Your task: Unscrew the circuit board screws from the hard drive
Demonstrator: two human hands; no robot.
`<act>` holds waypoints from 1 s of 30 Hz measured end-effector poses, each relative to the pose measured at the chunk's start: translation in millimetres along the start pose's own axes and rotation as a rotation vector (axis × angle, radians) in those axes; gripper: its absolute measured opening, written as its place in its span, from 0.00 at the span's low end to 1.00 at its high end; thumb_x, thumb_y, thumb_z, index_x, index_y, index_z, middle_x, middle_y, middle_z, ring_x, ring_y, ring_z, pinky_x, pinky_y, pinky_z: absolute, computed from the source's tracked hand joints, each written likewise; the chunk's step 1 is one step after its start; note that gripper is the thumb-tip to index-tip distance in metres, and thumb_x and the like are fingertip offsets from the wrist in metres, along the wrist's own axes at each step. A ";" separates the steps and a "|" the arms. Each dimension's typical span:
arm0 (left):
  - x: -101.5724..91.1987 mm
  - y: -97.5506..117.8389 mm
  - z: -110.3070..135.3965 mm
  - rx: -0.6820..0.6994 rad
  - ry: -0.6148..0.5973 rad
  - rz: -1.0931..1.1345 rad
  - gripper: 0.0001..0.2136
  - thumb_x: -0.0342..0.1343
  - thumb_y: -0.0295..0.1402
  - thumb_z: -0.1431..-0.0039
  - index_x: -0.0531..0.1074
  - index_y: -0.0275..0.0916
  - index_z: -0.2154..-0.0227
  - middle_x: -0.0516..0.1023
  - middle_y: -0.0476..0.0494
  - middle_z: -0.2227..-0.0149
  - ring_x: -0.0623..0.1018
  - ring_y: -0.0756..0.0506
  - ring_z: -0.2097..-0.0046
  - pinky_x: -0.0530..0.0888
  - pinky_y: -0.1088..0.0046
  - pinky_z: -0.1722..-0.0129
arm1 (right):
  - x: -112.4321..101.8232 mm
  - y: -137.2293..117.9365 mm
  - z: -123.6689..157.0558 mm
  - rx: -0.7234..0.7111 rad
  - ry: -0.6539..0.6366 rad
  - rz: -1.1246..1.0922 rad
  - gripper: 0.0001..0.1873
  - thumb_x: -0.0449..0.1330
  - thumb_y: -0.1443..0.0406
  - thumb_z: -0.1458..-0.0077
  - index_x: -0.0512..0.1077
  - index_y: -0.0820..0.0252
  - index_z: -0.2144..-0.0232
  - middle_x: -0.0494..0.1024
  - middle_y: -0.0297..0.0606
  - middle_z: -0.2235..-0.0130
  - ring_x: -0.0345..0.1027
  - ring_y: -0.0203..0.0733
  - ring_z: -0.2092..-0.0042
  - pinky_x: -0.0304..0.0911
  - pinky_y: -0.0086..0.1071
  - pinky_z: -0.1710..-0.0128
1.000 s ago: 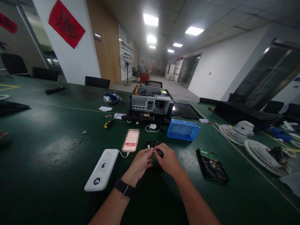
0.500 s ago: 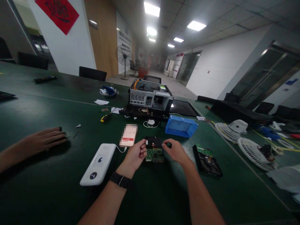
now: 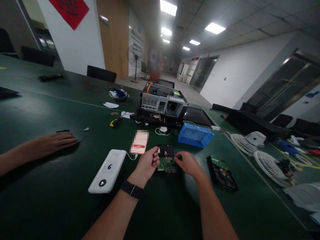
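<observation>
A hard drive (image 3: 167, 151) with a dark case and a green circuit board (image 3: 168, 165) is between my hands. My left hand (image 3: 148, 163) has its fingers curled, thumb and forefinger pinched at the drive's left edge. At the right edge, my right hand (image 3: 187, 162) closes its thumb and forefinger by the board's corner. The fingertips partly hide where they touch. A second hard drive (image 3: 223, 173) lies to the right of my right arm. Left of my left hand are a white power bank (image 3: 108, 171) and a phone (image 3: 139, 141), joined by a white cable.
Another person's hand (image 3: 61, 140) rests on the table at left. Farther back are a blue plastic bin (image 3: 195, 135), an opened computer case (image 3: 163, 101), a yellow-black screwdriver (image 3: 115, 121) and a bowl of scraps (image 3: 119, 94). White fan parts (image 3: 271, 168) lie at right.
The view has shifted slightly, moving the scene a little to the right. The other person's hand has moved slightly right. My hands stay at the drive's two edges.
</observation>
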State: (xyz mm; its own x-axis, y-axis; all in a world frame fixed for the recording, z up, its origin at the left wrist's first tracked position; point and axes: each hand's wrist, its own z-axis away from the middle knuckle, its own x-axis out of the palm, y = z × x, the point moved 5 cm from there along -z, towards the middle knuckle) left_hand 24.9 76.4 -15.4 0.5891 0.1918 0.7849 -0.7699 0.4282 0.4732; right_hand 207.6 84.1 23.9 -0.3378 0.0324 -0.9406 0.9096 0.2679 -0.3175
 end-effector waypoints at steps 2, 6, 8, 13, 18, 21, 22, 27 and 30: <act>0.1 0.2 0.0 0.001 -0.007 0.000 0.05 0.55 0.30 0.44 0.68 0.33 0.68 0.59 0.55 0.79 0.58 0.59 0.82 0.54 0.84 0.86 | 0.7 -0.6 -0.7 0.002 -0.012 0.026 0.08 0.57 0.62 0.47 0.76 0.54 0.68 0.78 0.37 0.66 0.71 0.40 0.64 0.58 0.28 0.66; 1.3 0.8 1.3 -0.001 -0.010 -0.001 0.05 0.56 0.30 0.44 0.68 0.33 0.68 0.59 0.55 0.79 0.58 0.59 0.82 0.54 0.84 0.86 | 0.6 -3.6 -3.1 0.010 -0.026 0.076 0.08 0.57 0.62 0.47 0.76 0.53 0.68 0.78 0.38 0.67 0.72 0.41 0.65 0.56 0.28 0.68; 2.4 1.4 2.3 0.005 -0.012 -0.007 0.05 0.56 0.30 0.44 0.68 0.33 0.69 0.59 0.55 0.79 0.58 0.59 0.82 0.54 0.84 0.86 | 0.4 -5.9 -4.8 0.012 -0.032 0.106 0.07 0.57 0.63 0.47 0.76 0.53 0.68 0.78 0.38 0.68 0.71 0.41 0.65 0.55 0.29 0.69; 2.3 1.7 3.2 0.009 0.002 -0.019 0.05 0.56 0.30 0.45 0.68 0.33 0.69 0.59 0.55 0.79 0.58 0.59 0.82 0.55 0.83 0.86 | -0.4 -8.7 -8.8 0.035 -0.040 0.152 0.07 0.57 0.63 0.48 0.76 0.53 0.69 0.78 0.39 0.68 0.71 0.41 0.66 0.55 0.29 0.70; 3.4 2.8 3.4 0.026 0.003 0.000 0.05 0.56 0.30 0.45 0.68 0.33 0.69 0.58 0.56 0.80 0.57 0.59 0.83 0.54 0.84 0.86 | 1.3 -2.7 -10.4 0.093 -0.108 0.148 0.09 0.57 0.61 0.48 0.76 0.53 0.68 0.78 0.38 0.66 0.71 0.41 0.64 0.54 0.28 0.70; 4.8 2.8 3.8 0.034 0.000 0.010 0.04 0.56 0.29 0.45 0.68 0.33 0.70 0.58 0.56 0.80 0.57 0.59 0.83 0.53 0.84 0.86 | 2.6 -1.1 -10.0 0.120 -0.134 0.116 0.10 0.56 0.60 0.47 0.76 0.54 0.66 0.78 0.38 0.64 0.71 0.41 0.62 0.55 0.28 0.67; 4.9 2.5 3.9 0.031 -0.001 0.010 0.04 0.56 0.29 0.45 0.68 0.33 0.70 0.58 0.56 0.80 0.57 0.59 0.83 0.53 0.84 0.87 | 2.6 -1.6 -9.6 0.126 -0.136 0.105 0.10 0.56 0.60 0.47 0.76 0.54 0.65 0.78 0.38 0.64 0.71 0.41 0.61 0.55 0.27 0.67; 3.8 1.5 3.8 0.003 -0.009 0.021 0.04 0.55 0.29 0.44 0.68 0.33 0.70 0.58 0.56 0.80 0.58 0.59 0.83 0.55 0.84 0.87 | -1.7 -3.6 -5.4 0.153 -0.145 0.040 0.10 0.56 0.62 0.47 0.76 0.55 0.65 0.78 0.38 0.62 0.71 0.40 0.60 0.57 0.27 0.65; 4.1 1.4 3.3 -0.009 -0.011 0.045 0.04 0.54 0.28 0.43 0.68 0.33 0.70 0.60 0.55 0.80 0.60 0.58 0.83 0.56 0.84 0.87 | -10.2 0.7 -2.9 0.170 -0.094 -0.013 0.10 0.56 0.62 0.47 0.76 0.56 0.65 0.78 0.39 0.62 0.71 0.41 0.61 0.58 0.27 0.65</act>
State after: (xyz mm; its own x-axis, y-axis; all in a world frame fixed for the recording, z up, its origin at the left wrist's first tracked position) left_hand 25.4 74.9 -10.2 0.5515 0.2010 0.8096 -0.7931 0.4272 0.4342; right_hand 211.0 86.8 33.6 -0.3326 -0.0621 -0.9410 0.9359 0.1013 -0.3375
